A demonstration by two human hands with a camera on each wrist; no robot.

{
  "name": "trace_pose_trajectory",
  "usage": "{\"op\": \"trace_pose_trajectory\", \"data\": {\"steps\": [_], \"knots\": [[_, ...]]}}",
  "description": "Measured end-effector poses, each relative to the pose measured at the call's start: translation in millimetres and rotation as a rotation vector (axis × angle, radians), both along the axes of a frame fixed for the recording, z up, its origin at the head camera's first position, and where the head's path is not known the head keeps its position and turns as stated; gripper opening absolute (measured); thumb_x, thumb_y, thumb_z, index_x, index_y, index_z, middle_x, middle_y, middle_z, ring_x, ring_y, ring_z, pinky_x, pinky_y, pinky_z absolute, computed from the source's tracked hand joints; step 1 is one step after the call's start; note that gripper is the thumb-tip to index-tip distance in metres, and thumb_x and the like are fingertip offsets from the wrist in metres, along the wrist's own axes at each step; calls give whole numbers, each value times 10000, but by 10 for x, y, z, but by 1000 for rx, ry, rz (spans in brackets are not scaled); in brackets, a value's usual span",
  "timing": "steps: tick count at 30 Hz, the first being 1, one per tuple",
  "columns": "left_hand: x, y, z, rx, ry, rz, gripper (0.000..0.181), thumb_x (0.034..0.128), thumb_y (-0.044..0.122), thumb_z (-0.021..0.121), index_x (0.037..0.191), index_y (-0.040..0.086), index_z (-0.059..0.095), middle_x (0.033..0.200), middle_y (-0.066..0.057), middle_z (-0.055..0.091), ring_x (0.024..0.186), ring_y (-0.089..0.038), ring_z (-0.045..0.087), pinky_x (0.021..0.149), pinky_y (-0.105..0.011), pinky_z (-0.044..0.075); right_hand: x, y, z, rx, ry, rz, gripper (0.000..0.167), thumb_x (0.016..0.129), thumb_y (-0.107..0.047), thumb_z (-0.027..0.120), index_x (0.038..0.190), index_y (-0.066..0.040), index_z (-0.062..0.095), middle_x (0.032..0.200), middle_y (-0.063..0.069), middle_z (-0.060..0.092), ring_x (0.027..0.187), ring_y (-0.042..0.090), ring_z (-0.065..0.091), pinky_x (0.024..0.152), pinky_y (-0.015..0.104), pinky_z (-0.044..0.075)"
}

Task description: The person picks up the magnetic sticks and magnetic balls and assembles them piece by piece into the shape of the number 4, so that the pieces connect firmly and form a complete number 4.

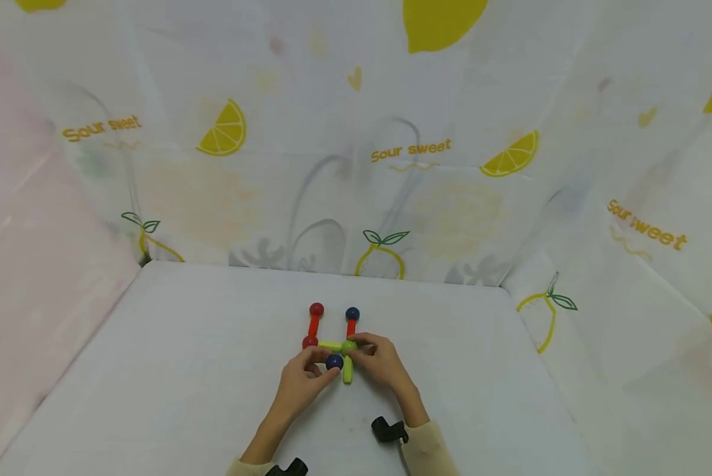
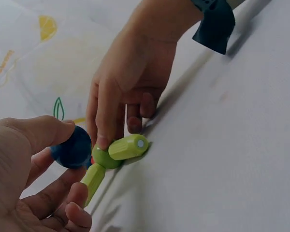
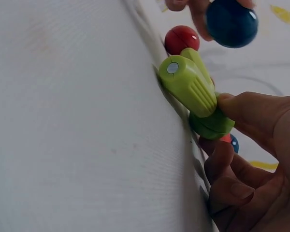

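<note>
Between thumb and fingers my left hand pinches a dark blue ball, held beside the joined pieces. My right hand grips a green ball with thumb and fingers. From that ball a lime-green rod points toward me, its metal-tipped end bare. Another lime rod runs left to a red ball. A red rod leads from there to a second red ball. Beyond the green ball, an orange-red rod carries another blue ball.
The pieces lie on a white table. Behind it hangs a white curtain with lemon prints, and pinkish cloth hangs at the left. A black wrist-camera mount sits by the right sleeve.
</note>
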State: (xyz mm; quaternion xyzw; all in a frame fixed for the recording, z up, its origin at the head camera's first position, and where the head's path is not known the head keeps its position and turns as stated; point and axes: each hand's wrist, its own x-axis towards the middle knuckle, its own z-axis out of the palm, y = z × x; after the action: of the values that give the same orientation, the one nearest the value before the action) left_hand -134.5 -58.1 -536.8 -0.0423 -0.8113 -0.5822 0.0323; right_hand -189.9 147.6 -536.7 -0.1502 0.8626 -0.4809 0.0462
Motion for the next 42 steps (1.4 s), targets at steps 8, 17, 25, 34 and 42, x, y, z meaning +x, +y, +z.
{"op": "trace_pose_trajectory", "data": {"steps": [8,17,25,34,42], "knots": [[66,-31,-93,-47,-80,-104,315,831,182,858,1098,111,707,1029,-31,732,729,-78,550,664,-196,468,-41,2,1,4,2,43,279,964,-211,727,1212,-86,744,1196,84,747,972,166,680,809,257,542],[31,-63,-115,-113,-21,-245,367,787,90,877,1107,96,698,1020,-31,718,708,-52,553,630,-193,459,-127,36,-10,-11,41,72,279,985,-203,702,1235,-80,725,1204,110,736,1124,281,680,911,361,564],[60,-36,-146,-145,-27,-244,357,781,139,890,1089,83,720,937,8,695,689,-31,517,604,-199,437,-96,29,-27,-31,10,54,274,985,-213,701,1226,-85,729,1174,100,728,1101,258,658,897,326,556],[80,-5,-107,-141,-54,-250,341,787,209,898,1066,117,724,894,37,671,690,-40,500,605,-199,412,-102,36,-31,-29,-16,37,263,983,-210,700,1223,-108,734,1191,68,730,1125,238,657,893,300,546],[94,45,-115,-180,-56,-223,349,771,242,910,1042,136,717,808,35,611,647,-40,458,571,-202,364,-108,25,-46,-36,7,50,269,981,-203,702,1219,-83,732,1174,104,734,1078,246,665,806,238,535]]}}
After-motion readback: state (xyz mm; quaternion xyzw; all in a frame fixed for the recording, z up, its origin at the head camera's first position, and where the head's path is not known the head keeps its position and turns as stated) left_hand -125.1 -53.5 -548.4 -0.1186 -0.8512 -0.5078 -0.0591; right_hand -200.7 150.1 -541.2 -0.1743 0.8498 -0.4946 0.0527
